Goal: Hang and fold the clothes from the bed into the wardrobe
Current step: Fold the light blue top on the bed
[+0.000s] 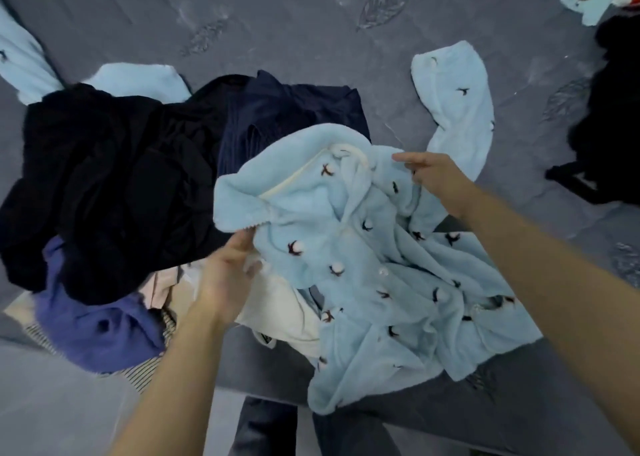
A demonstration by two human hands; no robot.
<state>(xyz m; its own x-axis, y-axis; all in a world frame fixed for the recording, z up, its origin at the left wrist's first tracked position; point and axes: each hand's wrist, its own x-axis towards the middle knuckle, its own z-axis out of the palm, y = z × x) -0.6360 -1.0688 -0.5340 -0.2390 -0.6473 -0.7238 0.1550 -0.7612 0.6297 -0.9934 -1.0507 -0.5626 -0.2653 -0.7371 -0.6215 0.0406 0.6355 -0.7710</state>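
the task looks barely begun: the clothes are all on the bed (311,15) and no wardrobe or hanger is in view. the left hand (227,275) pinches the fluffy light blue pyjama top (381,265) just under its collar, thumb and fingers closed on the fabric. the right hand (433,175) has its grip on the opposite shoulder, fingers curled into the fleece. the top hangs over the near edge of the bed, partly raised and crumpled, one sleeve trailing toward the far right. beside it, toward the left edge, lies a heap: a black garment (104,185), a navy garment (294,109), a purple garment (100,327), a cream garment (280,310) and something striped underneath. more light blue fleece (20,60) shows at the far left, and another dark pile (609,119) sits at the right edge. judging by this, every piece has yet to be hung or folded.
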